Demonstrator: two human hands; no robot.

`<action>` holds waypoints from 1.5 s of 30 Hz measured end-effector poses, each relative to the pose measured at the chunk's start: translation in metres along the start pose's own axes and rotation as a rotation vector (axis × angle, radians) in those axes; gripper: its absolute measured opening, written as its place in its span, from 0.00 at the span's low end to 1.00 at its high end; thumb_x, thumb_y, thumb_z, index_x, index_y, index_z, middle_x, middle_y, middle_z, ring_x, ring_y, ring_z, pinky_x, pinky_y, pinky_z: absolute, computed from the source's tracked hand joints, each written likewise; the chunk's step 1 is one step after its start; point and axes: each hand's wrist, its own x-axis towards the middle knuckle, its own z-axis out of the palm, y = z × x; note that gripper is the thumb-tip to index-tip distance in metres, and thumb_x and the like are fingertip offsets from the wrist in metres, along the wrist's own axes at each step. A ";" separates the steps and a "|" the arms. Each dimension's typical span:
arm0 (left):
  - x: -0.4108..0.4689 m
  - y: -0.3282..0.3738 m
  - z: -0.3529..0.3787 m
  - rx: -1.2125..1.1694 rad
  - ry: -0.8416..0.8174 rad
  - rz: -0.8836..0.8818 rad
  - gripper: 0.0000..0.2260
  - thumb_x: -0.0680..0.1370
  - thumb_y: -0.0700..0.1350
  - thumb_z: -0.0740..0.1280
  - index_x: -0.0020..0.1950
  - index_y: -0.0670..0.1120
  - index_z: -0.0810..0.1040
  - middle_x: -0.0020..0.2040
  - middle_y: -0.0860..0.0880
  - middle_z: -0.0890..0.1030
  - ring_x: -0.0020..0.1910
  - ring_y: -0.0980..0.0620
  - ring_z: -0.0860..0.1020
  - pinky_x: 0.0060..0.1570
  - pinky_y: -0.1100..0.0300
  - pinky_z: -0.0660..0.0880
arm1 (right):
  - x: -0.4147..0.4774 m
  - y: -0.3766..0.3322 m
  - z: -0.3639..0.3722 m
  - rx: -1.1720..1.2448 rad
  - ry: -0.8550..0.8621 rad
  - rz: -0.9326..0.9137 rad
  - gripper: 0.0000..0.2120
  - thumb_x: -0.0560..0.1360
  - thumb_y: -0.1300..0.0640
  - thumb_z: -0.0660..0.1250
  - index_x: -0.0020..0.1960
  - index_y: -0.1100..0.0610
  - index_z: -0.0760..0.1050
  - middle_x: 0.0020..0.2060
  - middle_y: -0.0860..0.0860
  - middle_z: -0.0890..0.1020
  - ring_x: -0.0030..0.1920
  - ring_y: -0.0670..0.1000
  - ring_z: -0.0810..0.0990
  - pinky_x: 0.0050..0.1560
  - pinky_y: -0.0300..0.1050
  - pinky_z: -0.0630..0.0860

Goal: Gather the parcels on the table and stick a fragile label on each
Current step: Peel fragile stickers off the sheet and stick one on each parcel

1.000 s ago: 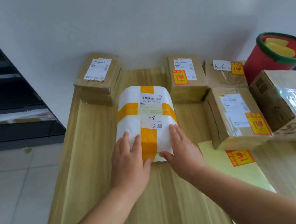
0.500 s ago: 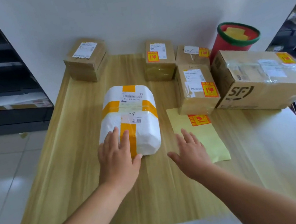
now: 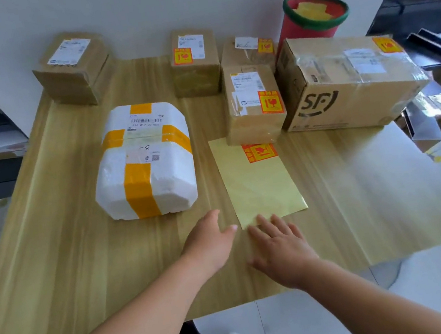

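A white foam parcel (image 3: 144,161) with orange tape lies mid-table, with no red label visible. A yellow label sheet (image 3: 259,181) lies to its right, one red fragile sticker (image 3: 259,151) on its far end. My left hand (image 3: 210,239) hovers open just left of the sheet's near edge. My right hand (image 3: 279,242) is open, fingertips touching that near edge. A cardboard box (image 3: 73,68) at the far left shows no red label. Three small boxes (image 3: 254,103) and the large SF box (image 3: 344,80) carry red labels.
A red bin with a green rim (image 3: 315,17) stands behind the boxes at the far right. The wooden table's (image 3: 53,251) near edge runs just under my forearms. Dark shelving stands at left, clutter at right.
Both hands left the white foam parcel. They drew back toward me and to the right, ending at the near edge of the yellow sheet. The view pulled back too.
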 end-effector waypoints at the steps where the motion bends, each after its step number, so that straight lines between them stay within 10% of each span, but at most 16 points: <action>1: 0.006 0.001 0.006 -0.075 -0.005 -0.044 0.27 0.79 0.53 0.62 0.76 0.48 0.59 0.74 0.47 0.66 0.70 0.47 0.68 0.66 0.54 0.67 | -0.003 0.001 0.001 -0.004 0.007 -0.002 0.36 0.77 0.33 0.49 0.79 0.48 0.43 0.78 0.47 0.42 0.77 0.54 0.40 0.75 0.56 0.42; 4: 0.017 0.005 0.016 -0.208 0.016 -0.115 0.27 0.79 0.51 0.63 0.76 0.47 0.59 0.72 0.46 0.67 0.68 0.46 0.69 0.65 0.53 0.69 | -0.018 -0.001 0.011 -0.013 0.029 -0.049 0.40 0.72 0.32 0.43 0.79 0.50 0.49 0.78 0.46 0.51 0.77 0.54 0.48 0.74 0.59 0.46; 8: 0.018 0.009 0.020 0.227 0.062 0.026 0.28 0.79 0.51 0.60 0.77 0.48 0.55 0.77 0.46 0.56 0.75 0.45 0.57 0.71 0.51 0.60 | -0.044 -0.007 0.028 -0.006 0.279 -0.142 0.26 0.71 0.38 0.54 0.59 0.49 0.79 0.55 0.44 0.82 0.55 0.51 0.82 0.54 0.54 0.77; 13: 0.013 0.003 0.032 0.647 -0.155 0.126 0.31 0.80 0.57 0.56 0.78 0.52 0.45 0.78 0.51 0.38 0.77 0.46 0.37 0.73 0.44 0.44 | -0.019 0.011 0.011 0.326 0.510 0.037 0.15 0.75 0.52 0.63 0.59 0.56 0.78 0.57 0.52 0.80 0.57 0.58 0.78 0.58 0.50 0.74; 17: 0.007 -0.003 0.034 0.734 -0.200 0.201 0.31 0.80 0.57 0.56 0.78 0.53 0.44 0.78 0.51 0.35 0.76 0.47 0.35 0.74 0.46 0.43 | 0.010 0.030 -0.010 0.508 0.337 0.372 0.22 0.78 0.50 0.63 0.69 0.56 0.66 0.67 0.53 0.68 0.65 0.56 0.66 0.63 0.46 0.64; 27: 0.004 -0.007 0.025 0.707 -0.227 0.289 0.30 0.81 0.56 0.56 0.78 0.54 0.45 0.78 0.54 0.39 0.76 0.52 0.36 0.74 0.51 0.41 | 0.033 0.034 -0.032 1.397 0.219 0.619 0.18 0.75 0.59 0.69 0.64 0.59 0.73 0.51 0.53 0.82 0.48 0.56 0.82 0.50 0.51 0.80; 45: -0.042 0.132 -0.108 0.714 0.195 0.557 0.26 0.78 0.54 0.62 0.75 0.54 0.59 0.77 0.49 0.59 0.77 0.48 0.47 0.73 0.47 0.46 | -0.076 0.036 -0.168 1.003 0.165 -0.012 0.13 0.75 0.69 0.65 0.52 0.55 0.82 0.46 0.52 0.86 0.46 0.54 0.85 0.51 0.50 0.81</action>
